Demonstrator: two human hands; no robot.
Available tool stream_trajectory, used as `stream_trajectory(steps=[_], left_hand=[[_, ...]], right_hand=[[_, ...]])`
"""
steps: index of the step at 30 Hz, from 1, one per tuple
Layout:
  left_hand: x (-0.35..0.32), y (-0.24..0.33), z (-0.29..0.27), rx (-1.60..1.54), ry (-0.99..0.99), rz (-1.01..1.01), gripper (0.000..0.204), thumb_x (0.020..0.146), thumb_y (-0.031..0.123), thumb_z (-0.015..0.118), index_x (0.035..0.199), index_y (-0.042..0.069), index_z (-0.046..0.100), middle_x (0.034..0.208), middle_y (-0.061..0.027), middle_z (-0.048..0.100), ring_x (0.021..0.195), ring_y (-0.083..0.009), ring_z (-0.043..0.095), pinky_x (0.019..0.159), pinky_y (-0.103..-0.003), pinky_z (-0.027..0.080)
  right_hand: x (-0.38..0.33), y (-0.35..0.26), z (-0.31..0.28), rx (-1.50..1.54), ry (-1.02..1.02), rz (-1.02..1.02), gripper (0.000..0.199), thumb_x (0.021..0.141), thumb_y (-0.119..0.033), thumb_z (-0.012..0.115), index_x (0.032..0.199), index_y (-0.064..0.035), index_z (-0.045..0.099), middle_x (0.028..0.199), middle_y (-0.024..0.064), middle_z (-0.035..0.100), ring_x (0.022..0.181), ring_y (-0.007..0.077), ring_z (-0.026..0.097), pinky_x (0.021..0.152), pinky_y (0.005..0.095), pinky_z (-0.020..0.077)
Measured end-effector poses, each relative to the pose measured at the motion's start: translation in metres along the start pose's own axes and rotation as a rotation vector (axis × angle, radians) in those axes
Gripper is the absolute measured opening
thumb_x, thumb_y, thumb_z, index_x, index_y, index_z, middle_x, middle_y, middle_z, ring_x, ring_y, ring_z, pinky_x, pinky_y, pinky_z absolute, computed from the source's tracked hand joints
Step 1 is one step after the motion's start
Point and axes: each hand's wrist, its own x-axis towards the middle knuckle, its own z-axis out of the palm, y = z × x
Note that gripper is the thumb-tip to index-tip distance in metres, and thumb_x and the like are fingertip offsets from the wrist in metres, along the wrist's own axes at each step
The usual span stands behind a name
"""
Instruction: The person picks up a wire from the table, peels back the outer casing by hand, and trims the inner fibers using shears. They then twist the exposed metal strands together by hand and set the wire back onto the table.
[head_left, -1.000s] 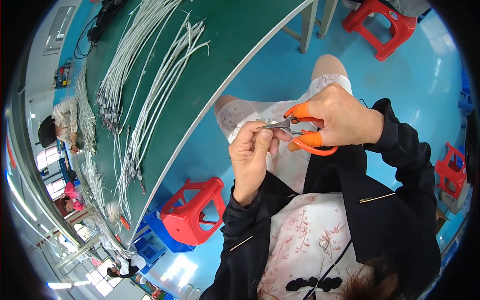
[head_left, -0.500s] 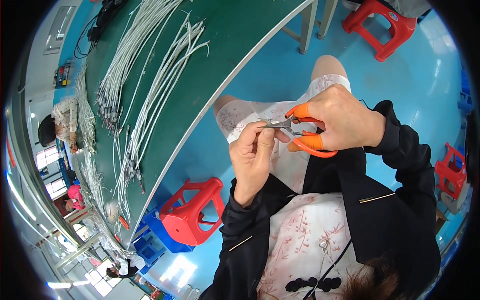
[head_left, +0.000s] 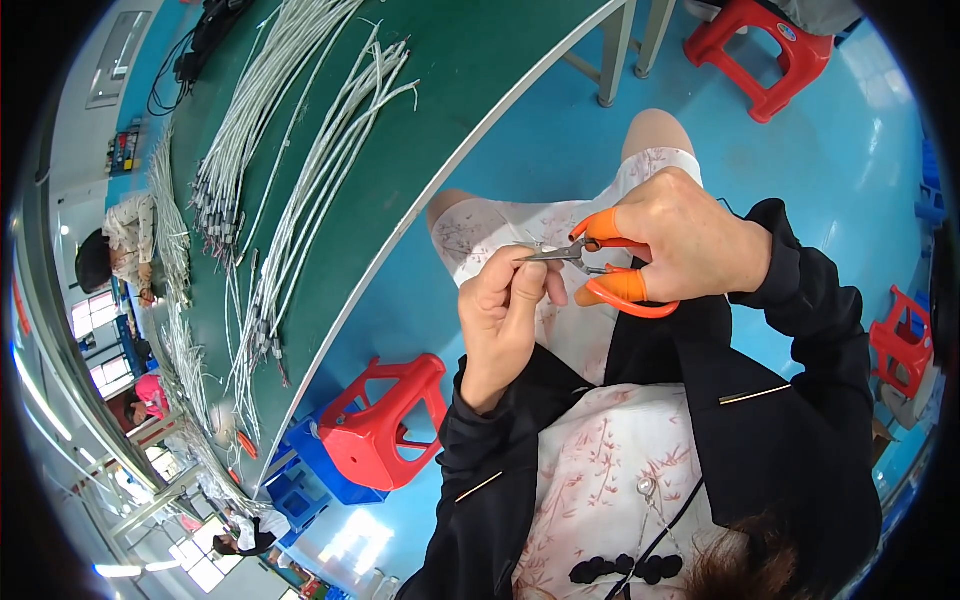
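My right hand [head_left: 690, 240] grips small scissors with orange handles [head_left: 615, 278], fingers through the loops. The steel blades point left to the fingertips of my left hand [head_left: 508, 315]. That hand is pinched shut on something very small at the blade tips; what it holds is too small to tell. Both hands hover over my lap, above a pale patterned skirt [head_left: 520, 225]. I wear a black jacket with a light flowered top under it.
A long green workbench [head_left: 450, 110] runs along the left, with bundles of white cables [head_left: 300, 190] laid on it. Red plastic stools stand under its edge [head_left: 385, 420] and at the upper right [head_left: 765, 50]. Other people work at the far left. The floor is blue.
The hands have stayed together over my lap; the scissors and the left fingertips shifted only slightly.
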Motion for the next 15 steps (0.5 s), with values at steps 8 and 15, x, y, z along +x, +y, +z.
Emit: stream_trajectory(steps=[8,15], left_hand=[[-0.001,0.001,-0.004,-0.418,-0.152,-0.153,0.021,0.099,0.014,0.045,0.095,-0.003,0.056,0.071,-0.0053,0.059,0.061,-0.0113,0.054,0.057,-0.022,0.041],[0.003,0.007,0.005,-0.029,-0.011,-0.048,0.012,0.095,0.009,0.053,0.095,-0.002,0.058,0.074,-0.0038,0.063,0.063,-0.0055,0.054,0.057,-0.019,0.042]], right_hand=[[0.005,0.005,-0.005,0.147,-0.037,-0.062,0.037,0.065,-0.021,0.08,0.092,-0.0008,0.067,0.05,0.0035,0.048,0.041,0.0165,0.046,0.041,0.027,0.0324],[0.005,0.0,-0.002,0.012,-0.021,-0.016,0.037,0.066,-0.024,0.079,0.092,-0.0002,0.066,0.05,0.0047,0.047,0.042,0.0192,0.047,0.042,0.0294,0.0329]])
